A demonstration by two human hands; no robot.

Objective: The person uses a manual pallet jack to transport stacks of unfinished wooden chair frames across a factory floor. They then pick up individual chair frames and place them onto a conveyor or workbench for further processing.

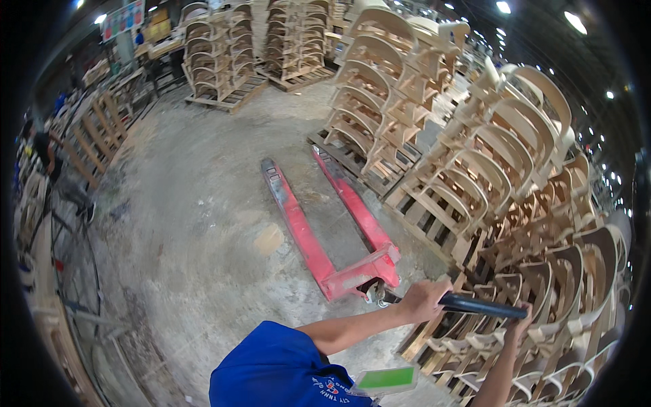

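Note:
A red pallet jack point(305, 237) stands on the concrete floor ahead of me, its two worn forks pointing away and holding no load. Its black handle point(483, 306) slants toward me at the lower right. Around the handle's left end my left hand point(426, 301) is closed, with the arm reaching across from the blue sleeve. At the other end, my right hand point(521, 321) grips the handle too, its forearm coming up from the lower edge. The fork tips lie close to a pallet point(366, 169) loaded with stacked curved wooden frames point(369, 88).
More pallets of stacked bent-wood frames point(475, 176) line the right side, close to my right arm. Farther off stand other stacked frames point(217, 54) on a pallet. At the left are an upright slatted pallet point(98, 139) and a person point(57, 166). Grey concrete floor point(183, 217) stretches between.

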